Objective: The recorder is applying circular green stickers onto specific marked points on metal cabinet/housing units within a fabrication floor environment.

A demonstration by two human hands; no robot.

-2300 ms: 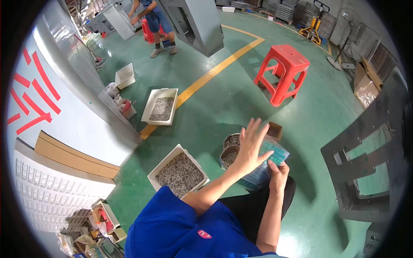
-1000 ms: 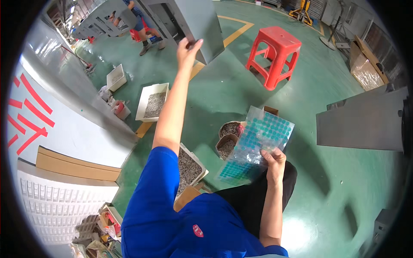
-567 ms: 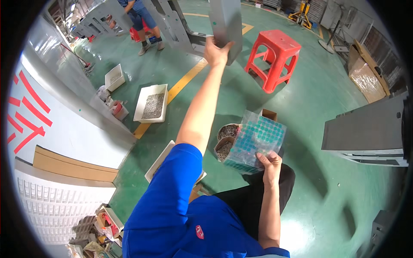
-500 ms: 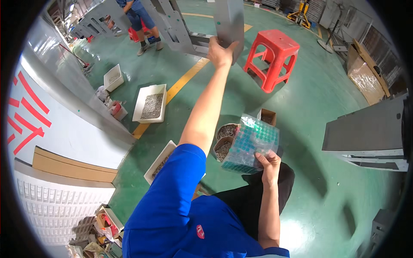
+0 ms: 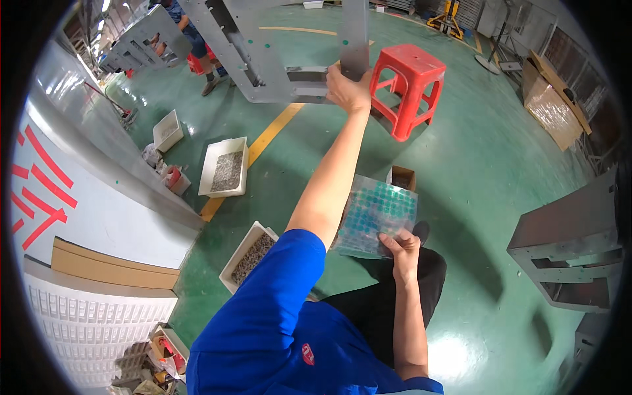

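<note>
My left arm reaches far forward, and my left hand [image 5: 347, 91] is wrapped round the lower right corner of a grey sheet-metal frame [image 5: 266, 49]. The frame has cut-out slots and several small green dots on it; its top runs out of view. Close to my body, my right hand [image 5: 400, 249] pinches a clear plastic sheet of round green stickers [image 5: 378, 209] between thumb and fingers. The sheet lies over tubs on the floor and mostly hides them. A small cardboard box [image 5: 402, 178] shows behind its upper edge.
A red plastic stool [image 5: 409, 89] stands right of the frame. White trays of small metal parts [image 5: 224, 168] [image 5: 250, 258] sit on the green floor at left. Another grey metal housing [image 5: 566, 250] is at the right. A co-worker [image 5: 191, 33] stands at the far left beside metal panels.
The metal frame has swung so that more of its slotted face and lower edge shows. The sticker sheet has shifted slightly left and lies flatter. The co-worker is more hidden behind the frame.
</note>
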